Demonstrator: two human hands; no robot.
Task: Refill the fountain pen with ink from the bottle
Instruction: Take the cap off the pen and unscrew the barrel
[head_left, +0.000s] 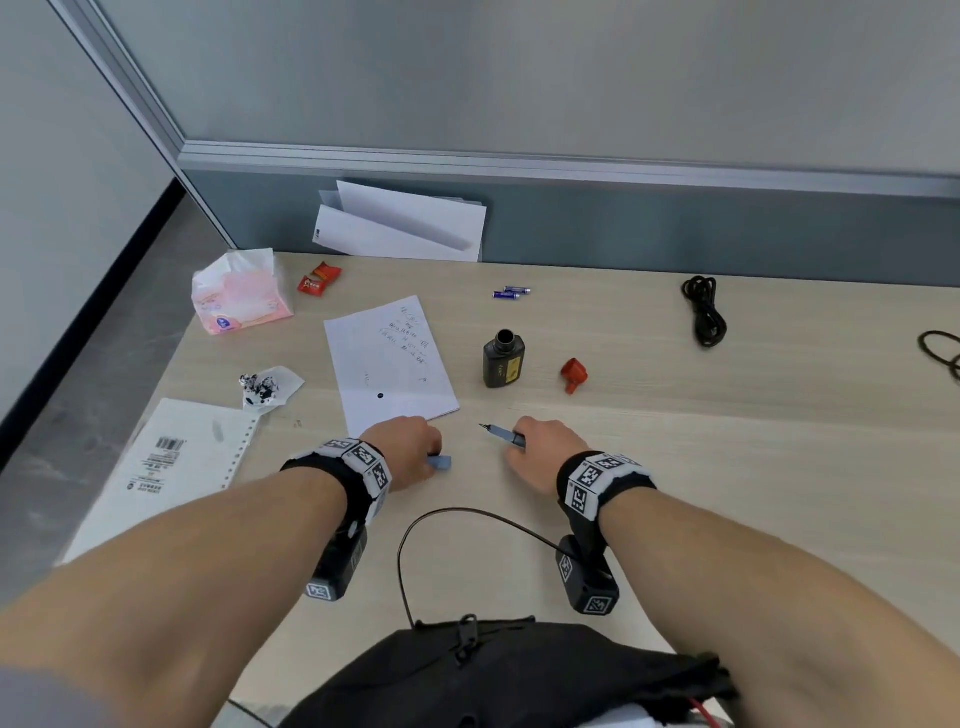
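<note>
Pale wooden desk (675, 467) is running up to a grey partition (623, 228). The right hand (545, 449) is pinching the fountain pen (501, 432) between curled fingers, with the nib pointing toward ten o'clock. The left hand (410, 447) is curling its fingers round a blue pen part (440, 462); whether it is a cap or a barrel is unclear. This hand is covering the near corner of a written sheet (389, 364). The ink bottle (503, 359) is standing upright and uncapped at twelve o'clock from the pen, well apart from it. Its red cap (573, 374) is lying at three o'clock from the bottle. An ink-stained tissue (267, 387) is lying at ten o'clock from the left hand, and a tissue pack (239, 293) is sitting beyond it.
</note>
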